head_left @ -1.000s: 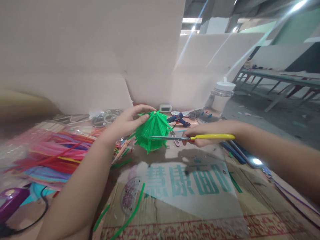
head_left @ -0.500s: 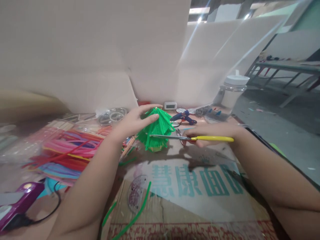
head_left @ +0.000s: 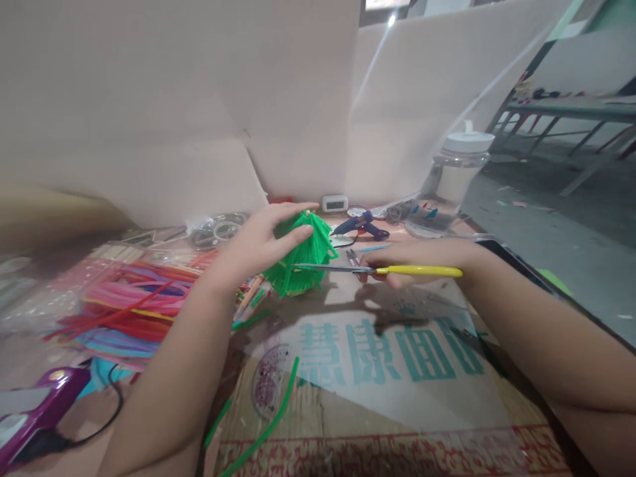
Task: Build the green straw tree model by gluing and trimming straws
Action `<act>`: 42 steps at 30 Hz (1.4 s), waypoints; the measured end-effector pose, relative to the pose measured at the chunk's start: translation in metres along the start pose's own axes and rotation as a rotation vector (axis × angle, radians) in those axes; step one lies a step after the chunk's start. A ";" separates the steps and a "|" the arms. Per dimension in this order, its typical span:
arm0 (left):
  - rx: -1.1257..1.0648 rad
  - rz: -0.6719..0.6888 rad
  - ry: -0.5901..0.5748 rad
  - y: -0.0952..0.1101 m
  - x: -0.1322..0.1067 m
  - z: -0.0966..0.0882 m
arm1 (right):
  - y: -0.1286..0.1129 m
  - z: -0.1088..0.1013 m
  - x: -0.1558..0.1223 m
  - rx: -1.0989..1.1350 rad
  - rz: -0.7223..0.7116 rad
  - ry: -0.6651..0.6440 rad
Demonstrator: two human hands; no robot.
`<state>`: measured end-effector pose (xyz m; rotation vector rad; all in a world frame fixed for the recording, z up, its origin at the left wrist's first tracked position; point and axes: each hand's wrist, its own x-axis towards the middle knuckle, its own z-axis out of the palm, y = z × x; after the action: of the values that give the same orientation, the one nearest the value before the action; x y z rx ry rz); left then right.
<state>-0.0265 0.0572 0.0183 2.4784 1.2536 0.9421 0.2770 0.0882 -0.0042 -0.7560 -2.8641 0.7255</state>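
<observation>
My left hand (head_left: 278, 235) grips the top of a green cone-shaped piece (head_left: 303, 262) built from fuzzy pipe-cleaner stems, thumb on the near side and fingers over the back. My right hand (head_left: 385, 268) holds scissors (head_left: 417, 271) with yellow handles. Their blades point left and lie across the lower part of the green cone; whether they touch it I cannot tell. A loose green pipe cleaner (head_left: 275, 424) lies in front, near a clear protractor (head_left: 271, 381).
Bundles of coloured pipe cleaners (head_left: 134, 298) lie at the left, above a purple device (head_left: 44, 411) with a cable. Behind the hands are a blue glue gun (head_left: 362, 226), a small white digital clock (head_left: 334, 203) and a clear bottle (head_left: 454, 175). Printed cardboard (head_left: 397, 411) covers the work surface.
The green cone has turned slightly and shifted a little left in my left hand. The scissors have stayed level beside it, moving slightly with the view.
</observation>
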 end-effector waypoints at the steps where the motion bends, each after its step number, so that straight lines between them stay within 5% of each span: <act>1: -0.004 -0.005 0.000 -0.001 0.000 0.000 | -0.001 0.001 0.001 0.007 -0.013 -0.007; 9: -0.024 -0.025 0.008 -0.004 0.000 -0.002 | -0.005 0.004 0.009 0.034 -0.041 -0.111; 25: -0.092 -0.069 -0.001 -0.013 0.000 -0.003 | -0.009 0.010 0.024 0.102 0.028 -0.088; 42: -0.078 0.012 0.025 0.004 0.001 0.004 | -0.010 0.011 0.018 0.062 -0.102 -0.103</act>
<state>-0.0206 0.0560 0.0173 2.4252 1.1870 1.0079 0.2545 0.0845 -0.0098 -0.5755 -2.9301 0.8581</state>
